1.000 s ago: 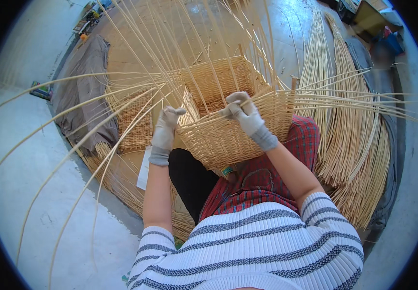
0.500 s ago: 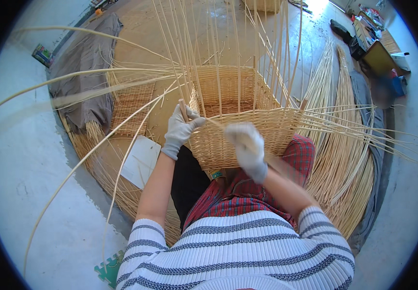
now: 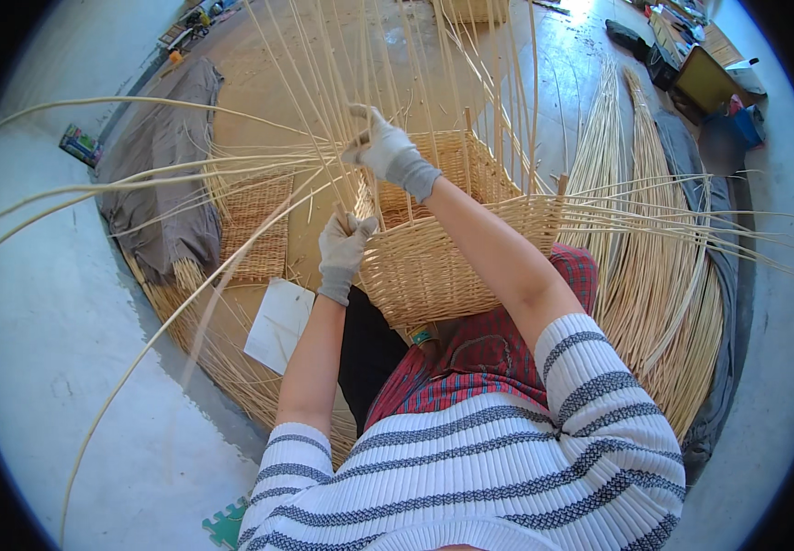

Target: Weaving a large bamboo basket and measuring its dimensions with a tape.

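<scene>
A rectangular wicker basket of pale woven rods rests on my lap, its open top facing up. Tall stakes rise from its rim, and long loose rods fan out leftward. My left hand, in a pale work glove, is closed around the near-left corner, with a short corner stick by its fingers. Reaching across the basket, my gloved right hand is at the far-left side beside the stakes. Its fingers are apart, close to the rods there; no firm grip on one shows.
Bundles of long rods lie on the floor at right. A woven panel and grey cloth lie at left, with a white board nearer me. Another basket stands at the far edge. Pale walls curve along both sides.
My right hand has moved from the basket's near side up and left, over to its far-left side. My left hand stays at the near-left corner. The loose rods at left have shifted.
</scene>
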{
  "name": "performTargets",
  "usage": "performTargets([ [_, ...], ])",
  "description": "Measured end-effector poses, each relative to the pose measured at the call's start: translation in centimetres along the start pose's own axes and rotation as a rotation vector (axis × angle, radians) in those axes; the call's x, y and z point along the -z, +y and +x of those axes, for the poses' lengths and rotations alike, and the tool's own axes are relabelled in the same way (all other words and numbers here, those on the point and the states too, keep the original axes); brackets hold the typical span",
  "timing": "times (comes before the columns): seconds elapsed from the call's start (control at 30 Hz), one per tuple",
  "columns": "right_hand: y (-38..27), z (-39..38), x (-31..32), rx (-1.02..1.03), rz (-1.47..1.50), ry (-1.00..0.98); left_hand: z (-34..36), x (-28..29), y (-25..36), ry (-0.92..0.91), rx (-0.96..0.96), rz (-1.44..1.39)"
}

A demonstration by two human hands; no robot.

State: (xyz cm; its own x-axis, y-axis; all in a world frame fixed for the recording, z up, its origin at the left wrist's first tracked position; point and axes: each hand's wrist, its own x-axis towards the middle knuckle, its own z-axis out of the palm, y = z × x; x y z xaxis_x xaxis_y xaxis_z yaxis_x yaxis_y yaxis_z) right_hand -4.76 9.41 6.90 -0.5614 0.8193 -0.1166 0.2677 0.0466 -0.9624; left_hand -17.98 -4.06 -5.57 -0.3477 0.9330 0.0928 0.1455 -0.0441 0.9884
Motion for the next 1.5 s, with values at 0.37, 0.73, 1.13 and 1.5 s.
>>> performTargets([
  [0.37, -1.9, -5.2, -2.2, 0.103, -0.477, 0.375, 1.1, 2.2, 1.6, -0.223, 0.185, 0.064],
  [0.73, 17.8, -16.6, 5.9, 0.180, 0.685, 0.877, -2.5, -4.3, 8.9, 0.449, -0.562, 0.431],
  [1.13, 8.7, -5.5, 7.6, 0.627, -0.640, 0.617, -1.4, -9.3, 5.4, -0.207, 0.432, -0.122],
  [1.5, 17.0, -20.8, 11.2, 0.186, 0.500, 0.746, -4.2, -12.7, 10.5, -0.028, -0.324, -0.027],
])
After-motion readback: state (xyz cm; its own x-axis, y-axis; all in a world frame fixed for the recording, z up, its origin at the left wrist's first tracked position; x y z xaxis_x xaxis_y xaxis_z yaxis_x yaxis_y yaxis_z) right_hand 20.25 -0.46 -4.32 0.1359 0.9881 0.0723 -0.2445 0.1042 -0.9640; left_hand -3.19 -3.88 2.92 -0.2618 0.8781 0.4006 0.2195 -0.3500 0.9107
